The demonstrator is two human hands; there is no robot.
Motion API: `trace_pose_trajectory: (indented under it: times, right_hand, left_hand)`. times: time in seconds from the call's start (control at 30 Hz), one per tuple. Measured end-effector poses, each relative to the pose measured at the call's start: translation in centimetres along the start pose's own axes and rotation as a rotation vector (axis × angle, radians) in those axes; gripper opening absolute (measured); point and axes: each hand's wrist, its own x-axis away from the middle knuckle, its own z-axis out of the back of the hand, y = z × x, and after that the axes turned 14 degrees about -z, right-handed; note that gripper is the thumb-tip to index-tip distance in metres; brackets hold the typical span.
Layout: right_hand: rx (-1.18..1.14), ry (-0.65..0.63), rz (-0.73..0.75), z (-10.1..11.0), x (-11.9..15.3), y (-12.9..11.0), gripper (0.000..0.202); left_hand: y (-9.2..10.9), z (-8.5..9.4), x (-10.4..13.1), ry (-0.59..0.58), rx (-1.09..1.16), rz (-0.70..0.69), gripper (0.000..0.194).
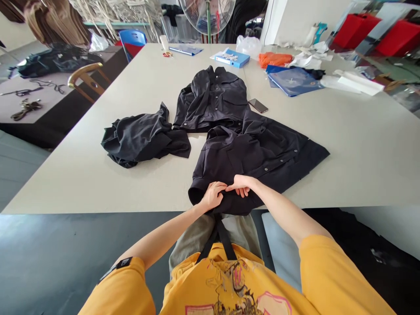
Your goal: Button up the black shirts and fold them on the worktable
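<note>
Left hand (213, 196) and right hand (242, 185) pinch a black jacket (243, 153); pale table (357, 144) beneath; fan (208, 17) beyond.

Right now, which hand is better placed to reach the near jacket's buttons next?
Probably the right hand: the row of buttons on the near jacket lies to its right, while the left hand is farther off, across from it.

Pale table (361, 144), blue chair (131, 36), large fan (208, 15)
</note>
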Motion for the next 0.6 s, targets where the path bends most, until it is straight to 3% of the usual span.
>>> trace_pose_trajectory:
  times: [0.37, 0.5, 0.6]
  right_hand:
    - [0.010, 0.016, -0.039, -0.3, -0.3, -0.4, 0.076]
    - [0.049, -0.049, 0.002, -0.3, -1.1, -0.1, 0.073]
    - [0.074, -0.150, 0.094, -0.1, -2.1, -0.6, 0.055]
  left_hand:
    - [0.4, 0.2, -0.4, 0.030, 0.024, 0.072, 0.046]
    - [1.7, 1.0, -3.3, 0.148, 0.129, 0.190, 0.046]
    - [2.6, 0.4, -7.1, 0.187, 0.181, 0.121, 0.043]
